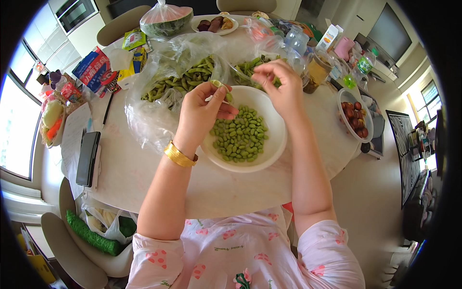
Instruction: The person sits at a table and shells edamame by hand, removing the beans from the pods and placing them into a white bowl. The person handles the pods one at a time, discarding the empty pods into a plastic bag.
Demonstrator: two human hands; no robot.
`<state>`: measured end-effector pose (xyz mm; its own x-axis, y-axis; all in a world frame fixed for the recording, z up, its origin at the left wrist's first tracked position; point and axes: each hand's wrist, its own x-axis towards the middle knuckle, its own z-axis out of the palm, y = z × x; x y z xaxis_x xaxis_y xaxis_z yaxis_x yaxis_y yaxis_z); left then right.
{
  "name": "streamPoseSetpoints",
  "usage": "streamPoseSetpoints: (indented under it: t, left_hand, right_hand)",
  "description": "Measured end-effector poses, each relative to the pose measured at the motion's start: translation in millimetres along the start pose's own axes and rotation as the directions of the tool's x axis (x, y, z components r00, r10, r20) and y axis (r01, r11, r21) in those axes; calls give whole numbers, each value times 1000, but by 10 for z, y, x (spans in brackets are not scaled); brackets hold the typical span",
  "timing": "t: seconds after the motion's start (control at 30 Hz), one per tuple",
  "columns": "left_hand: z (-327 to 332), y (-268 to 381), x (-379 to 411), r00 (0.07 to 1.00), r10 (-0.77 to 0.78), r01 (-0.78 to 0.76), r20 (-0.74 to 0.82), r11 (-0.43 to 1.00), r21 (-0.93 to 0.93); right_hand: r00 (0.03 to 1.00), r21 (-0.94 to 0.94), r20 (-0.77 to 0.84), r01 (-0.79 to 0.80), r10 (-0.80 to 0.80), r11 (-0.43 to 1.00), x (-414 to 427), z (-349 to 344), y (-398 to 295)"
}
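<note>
My left hand [206,108] holds a split green soybean pod [217,83] between thumb and fingers, over the left rim of a white bowl [276,155]. Many shelled green soybeans [241,135] cover the bowl's bottom. Above the bowl's right rim is my right hand [280,81], its fingers bent and thumb apart, with nothing visible between them. Just behind it lies a heap of green pods and shells [249,70], partly hidden by the hand. A larger pile of pods [187,79] rests in a clear plastic bag [151,123] to the left.
At the table's right edge stands a bowl of reddish-brown fruit [355,117], near a glass jar of amber liquid [317,72]. A smartphone [88,159], papers [76,124] and a pen [107,110] lie left. Wrapped cut watermelon [168,21] and a food plate [215,26] are at the back.
</note>
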<state>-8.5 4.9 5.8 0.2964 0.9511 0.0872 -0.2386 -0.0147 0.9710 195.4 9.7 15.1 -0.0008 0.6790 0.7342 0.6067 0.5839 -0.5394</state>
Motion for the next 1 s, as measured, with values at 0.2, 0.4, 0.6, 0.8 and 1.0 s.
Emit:
streamPoseSetpoints:
  t: [0.2,0.4,0.6,0.8,1.0]
  left_hand:
    - [47,-66,-21,995,99,-94,-9,965,245]
    - [81,-87,-30,944,323,-267,-59,859,437]
    - [95,-51,-45,943,328,-271,-62,859,435]
    - [39,-28,-38,966,260,-231,-3,863,449]
    - [10,-47,-19,969,246,-228,2,894,385]
  right_hand:
    - [951,-3,305,54,-50,999,-71,114,-239]
    - [947,106,306,-137,99,985,-113,132,-238]
    - [926,136,349,-203,145,970,-111,111,-244]
    - [910,205,377,-263,172,943,-111,117,-216]
    - [908,169,390,-231,150,958,-109,100,-222]
